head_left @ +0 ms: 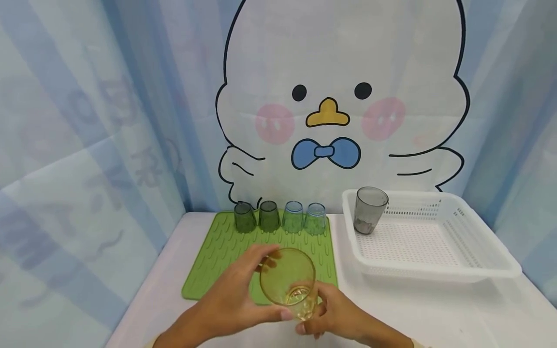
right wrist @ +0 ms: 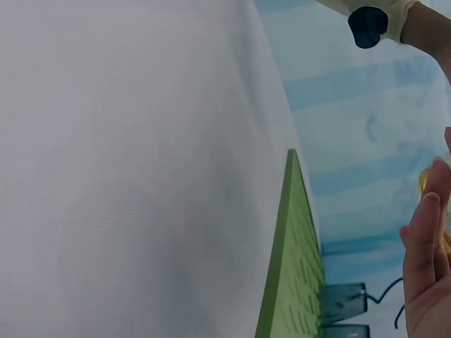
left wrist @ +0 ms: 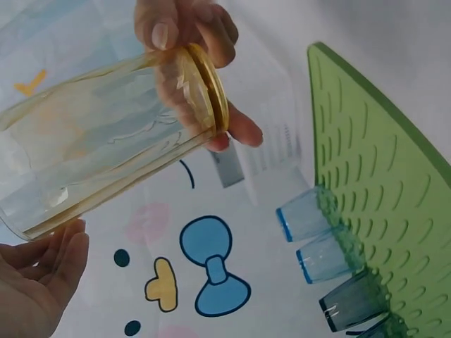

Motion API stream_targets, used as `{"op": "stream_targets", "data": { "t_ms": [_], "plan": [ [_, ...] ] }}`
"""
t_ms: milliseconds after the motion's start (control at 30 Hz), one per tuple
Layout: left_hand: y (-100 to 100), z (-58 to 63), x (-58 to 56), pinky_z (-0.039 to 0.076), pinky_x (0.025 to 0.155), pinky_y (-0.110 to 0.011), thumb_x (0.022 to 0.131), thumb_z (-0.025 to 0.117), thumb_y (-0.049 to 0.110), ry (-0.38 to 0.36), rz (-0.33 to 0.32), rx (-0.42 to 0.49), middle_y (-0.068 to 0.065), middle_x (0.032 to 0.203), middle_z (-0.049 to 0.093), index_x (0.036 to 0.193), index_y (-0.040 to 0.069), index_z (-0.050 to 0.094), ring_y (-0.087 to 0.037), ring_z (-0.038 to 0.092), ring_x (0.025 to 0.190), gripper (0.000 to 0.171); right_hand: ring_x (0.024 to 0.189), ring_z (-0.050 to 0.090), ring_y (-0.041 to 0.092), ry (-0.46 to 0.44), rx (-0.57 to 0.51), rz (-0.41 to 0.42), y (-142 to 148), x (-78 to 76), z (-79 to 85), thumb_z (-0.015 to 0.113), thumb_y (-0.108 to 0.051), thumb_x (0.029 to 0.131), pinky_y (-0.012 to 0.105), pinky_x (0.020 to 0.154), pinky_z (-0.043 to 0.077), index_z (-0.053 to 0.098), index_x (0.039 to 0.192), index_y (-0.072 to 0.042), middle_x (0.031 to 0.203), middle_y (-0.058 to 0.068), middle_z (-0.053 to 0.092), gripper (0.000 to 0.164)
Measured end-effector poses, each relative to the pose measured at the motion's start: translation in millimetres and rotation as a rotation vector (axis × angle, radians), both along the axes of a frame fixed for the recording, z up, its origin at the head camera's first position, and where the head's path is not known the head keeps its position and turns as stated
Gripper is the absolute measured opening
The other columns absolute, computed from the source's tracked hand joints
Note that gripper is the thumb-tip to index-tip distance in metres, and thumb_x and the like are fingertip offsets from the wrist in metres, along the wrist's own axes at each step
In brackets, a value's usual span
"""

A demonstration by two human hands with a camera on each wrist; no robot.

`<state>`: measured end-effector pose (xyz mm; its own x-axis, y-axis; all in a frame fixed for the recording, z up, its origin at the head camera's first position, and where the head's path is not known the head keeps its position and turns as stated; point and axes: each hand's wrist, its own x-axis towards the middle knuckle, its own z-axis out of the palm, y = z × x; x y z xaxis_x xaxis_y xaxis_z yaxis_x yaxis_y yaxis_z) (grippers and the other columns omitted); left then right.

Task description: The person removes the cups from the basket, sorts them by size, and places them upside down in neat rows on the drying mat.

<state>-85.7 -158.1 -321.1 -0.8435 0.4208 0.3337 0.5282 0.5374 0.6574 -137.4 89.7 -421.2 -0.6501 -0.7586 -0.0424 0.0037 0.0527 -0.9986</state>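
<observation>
A clear yellow glass is held tilted above the near edge of the green drying mat, its open mouth towards the head camera. My left hand holds it at the rim end, thumb on one side and fingers on the other. At the base end, my right hand grips it between thumb and fingers. The left wrist view shows the yellow glass lengthwise, with the right hand's fingertips around its thick base. Only a sliver of glass shows in the right wrist view, behind the right hand.
Along the mat's back edge stand two dark grey small glasses and two blue-tinted ones. A white perforated basket sits to the right, with a tall grey glass leaning in its left corner. Printed curtains enclose the white table.
</observation>
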Motion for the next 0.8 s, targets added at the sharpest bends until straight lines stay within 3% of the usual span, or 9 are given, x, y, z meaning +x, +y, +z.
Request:
{"op": "stream_targets", "data": {
  "t_ms": [300,467,800],
  "plan": [
    [-7.6,-8.8,-1.6,0.053,0.098,-0.032,0.079,0.084,0.046,-0.015,-0.042,-0.009,0.005,0.14,0.049,0.157,0.022,0.026,-0.012,0.056,0.121,0.1,0.067,0.069,0.012,0.037,-0.015,-0.102,19.3,-7.1,1.4,0.08,-0.007,0.082,0.031,0.057,0.059,0.048,0.141,-0.001,0.102,0.01,0.066,0.067],
    [-11.7,-14.0,-3.3,0.051,0.101,-0.034,0.08,0.082,0.046,-0.071,-0.014,-0.004,0.005,0.14,0.048,0.158,0.022,0.025,-0.013,0.054,0.123,0.099,0.068,0.071,0.013,0.07,-0.02,-0.153,29.7,-11.5,10.1,0.08,-0.006,0.081,0.029,0.059,0.059,0.045,0.142,0.002,0.097,0.012,0.071,0.07],
    [-13.3,-25.2,-7.5,0.051,0.101,-0.037,0.079,0.082,0.051,-0.15,0.027,-0.03,0.007,0.133,0.052,0.156,0.017,0.029,-0.014,0.054,0.12,0.099,0.077,0.075,0.027,0.129,-0.073,-0.139,48.8,-16.4,23.2,0.078,0.001,0.081,0.034,0.064,0.061,0.046,0.137,-0.003,0.101,0.017,0.073,0.065]
  ]
}}
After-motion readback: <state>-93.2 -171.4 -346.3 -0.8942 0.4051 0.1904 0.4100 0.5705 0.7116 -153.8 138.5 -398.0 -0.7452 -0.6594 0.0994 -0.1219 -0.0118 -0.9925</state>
